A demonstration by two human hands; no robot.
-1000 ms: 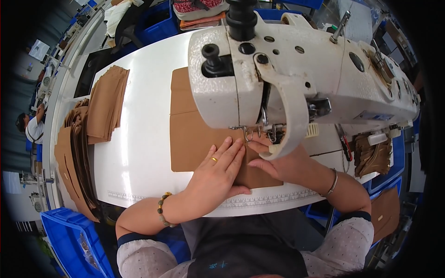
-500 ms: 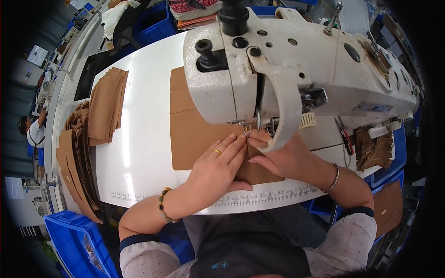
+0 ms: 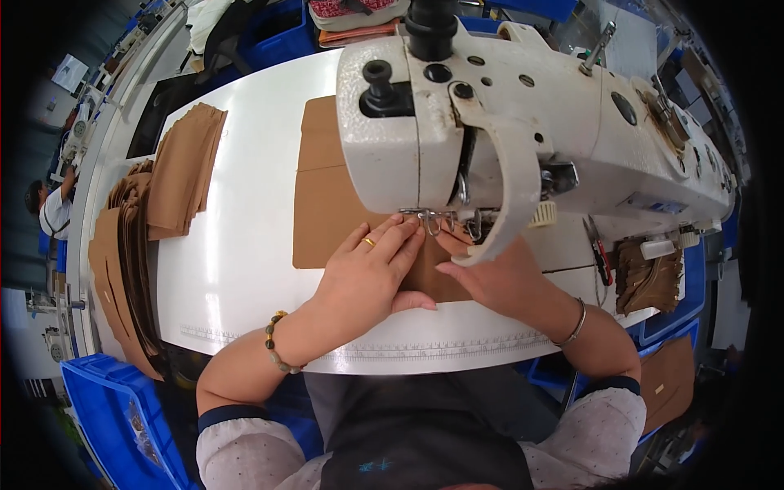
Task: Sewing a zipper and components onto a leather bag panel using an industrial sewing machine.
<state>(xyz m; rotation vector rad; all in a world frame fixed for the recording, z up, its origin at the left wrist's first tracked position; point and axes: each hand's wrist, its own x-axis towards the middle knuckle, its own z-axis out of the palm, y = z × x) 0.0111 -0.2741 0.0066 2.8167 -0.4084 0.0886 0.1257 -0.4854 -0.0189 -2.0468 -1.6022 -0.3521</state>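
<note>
Left hand (image 3: pixel 371 273) is lying flat and spread on the brown fabric (image 3: pixel 331 208), fingertips (image 3: pixel 400 229) pressing right beside the presser foot (image 3: pixel 429 219); nothing is gripped, it is only pinning the piece to the table (image 3: pixel 245 253). Right hand (image 3: pixel 498 278) is sitting on the other side of the foot, fingers extended and mostly open, partly hidden under the white guard of the sewing machine (image 3: pixel 523 131) (so I cannot tell exactly where its fingertips are touching). Fabric is running flat from the hands back under the machine head, with its far end lying behind the head on the table. Risks as I'm judging them: fingers are sitting very near the needle, so any slip forward is putting them under it; uneven pressure between the two hands could be skewing the piece and pulling the seam off line. More brown pieces are stacked at the table's left edge (image 3: pixel 184 167), well apart from the hands. Small tools and another brown bundle (image 3: pixel 649 278) are lying to the right of the machine.
</note>
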